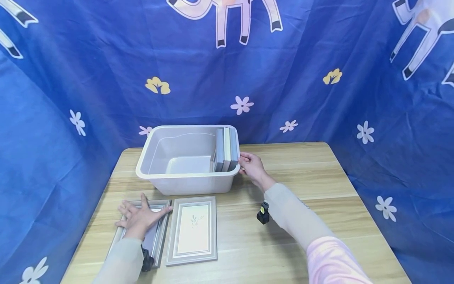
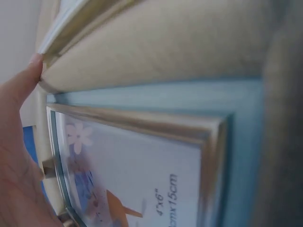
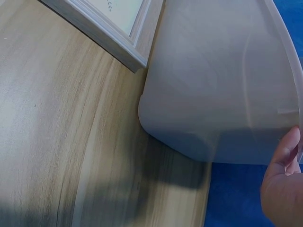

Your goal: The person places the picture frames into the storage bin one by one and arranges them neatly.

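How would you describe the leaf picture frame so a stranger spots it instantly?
On the wooden table, find the pale plastic bin. The leaf picture frame lies on the bin's near side. Its picture shows a small leafy sprig, whereas the neighbouring frame sits under the left hand.

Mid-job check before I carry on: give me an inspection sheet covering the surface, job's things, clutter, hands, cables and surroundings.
Surface: wood-grain table.
Job's things: pale bin with flat items standing on edge at its right end; left frame and right frame side by side in front of it.
Clutter: nothing seen.
Hands: left hand spread over the left frame, thumb at its edge; right hand pinches the bin's right rim.
Cables: nothing seen.
Surroundings: blue printed fabric behind and at both sides.
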Motion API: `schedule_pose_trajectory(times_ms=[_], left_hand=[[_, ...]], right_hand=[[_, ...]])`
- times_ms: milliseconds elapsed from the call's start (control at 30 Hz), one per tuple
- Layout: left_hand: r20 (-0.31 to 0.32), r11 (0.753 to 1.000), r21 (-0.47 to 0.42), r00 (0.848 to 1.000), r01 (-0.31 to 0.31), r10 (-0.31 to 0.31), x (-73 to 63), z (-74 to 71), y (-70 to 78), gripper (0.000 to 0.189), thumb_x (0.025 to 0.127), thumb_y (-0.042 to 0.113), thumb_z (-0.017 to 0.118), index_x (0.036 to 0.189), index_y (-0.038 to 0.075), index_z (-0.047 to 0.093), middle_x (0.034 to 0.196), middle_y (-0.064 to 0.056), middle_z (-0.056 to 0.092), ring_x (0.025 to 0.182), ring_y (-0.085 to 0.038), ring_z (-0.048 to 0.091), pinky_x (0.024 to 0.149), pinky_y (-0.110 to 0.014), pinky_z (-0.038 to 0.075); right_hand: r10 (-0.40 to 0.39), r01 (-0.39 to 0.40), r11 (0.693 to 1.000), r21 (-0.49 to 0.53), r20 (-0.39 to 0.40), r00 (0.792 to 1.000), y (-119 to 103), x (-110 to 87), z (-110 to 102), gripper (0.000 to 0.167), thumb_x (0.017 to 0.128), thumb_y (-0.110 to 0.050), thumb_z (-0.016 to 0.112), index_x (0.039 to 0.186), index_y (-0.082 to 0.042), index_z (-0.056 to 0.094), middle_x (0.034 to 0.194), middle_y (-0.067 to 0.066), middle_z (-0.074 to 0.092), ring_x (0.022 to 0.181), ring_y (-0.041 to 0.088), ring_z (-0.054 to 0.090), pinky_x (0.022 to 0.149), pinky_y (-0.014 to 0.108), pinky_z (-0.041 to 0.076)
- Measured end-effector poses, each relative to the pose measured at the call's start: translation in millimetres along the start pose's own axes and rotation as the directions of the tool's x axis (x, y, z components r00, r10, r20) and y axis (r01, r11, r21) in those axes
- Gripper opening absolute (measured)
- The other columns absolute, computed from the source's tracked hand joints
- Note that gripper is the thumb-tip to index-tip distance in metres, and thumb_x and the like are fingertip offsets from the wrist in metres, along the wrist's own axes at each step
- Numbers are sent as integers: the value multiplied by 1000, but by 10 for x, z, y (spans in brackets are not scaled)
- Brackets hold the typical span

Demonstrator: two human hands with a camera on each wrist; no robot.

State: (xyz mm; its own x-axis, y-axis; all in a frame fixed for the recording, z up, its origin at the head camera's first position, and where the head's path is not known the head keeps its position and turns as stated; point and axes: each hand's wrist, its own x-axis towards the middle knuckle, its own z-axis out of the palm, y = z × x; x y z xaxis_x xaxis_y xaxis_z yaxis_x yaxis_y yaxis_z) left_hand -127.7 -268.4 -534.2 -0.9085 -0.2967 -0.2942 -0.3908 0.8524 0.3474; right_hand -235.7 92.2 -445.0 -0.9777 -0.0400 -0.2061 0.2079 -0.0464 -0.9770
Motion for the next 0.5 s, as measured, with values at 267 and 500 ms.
schedule_pose_trajectory(times_ms=[267, 500], left_hand=[[25, 1000, 3, 1000, 7, -7, 22, -20, 3, 134, 64, 86, 54, 150, 1, -3, 131, -46, -33, 120, -62, -29, 78, -87, -8], [32, 999, 24, 999, 38, -39, 76, -16, 4, 138, 59, 86, 59, 150, -1, 4, 132, -50, -25, 122, -68, -17, 79, -88, -1]], right_hand=[[5, -5, 1000, 24, 3, 1000, -4, 13, 1, 36, 95, 1, 55, 131, 7, 51, 110, 16, 59, 66, 9, 57, 52, 14, 48], [1, -1, 1000, 24, 1, 1000, 22, 14, 3, 35, 95, 1, 55, 130, 7, 52, 106, 14, 59, 68, 8, 56, 52, 14, 48]])
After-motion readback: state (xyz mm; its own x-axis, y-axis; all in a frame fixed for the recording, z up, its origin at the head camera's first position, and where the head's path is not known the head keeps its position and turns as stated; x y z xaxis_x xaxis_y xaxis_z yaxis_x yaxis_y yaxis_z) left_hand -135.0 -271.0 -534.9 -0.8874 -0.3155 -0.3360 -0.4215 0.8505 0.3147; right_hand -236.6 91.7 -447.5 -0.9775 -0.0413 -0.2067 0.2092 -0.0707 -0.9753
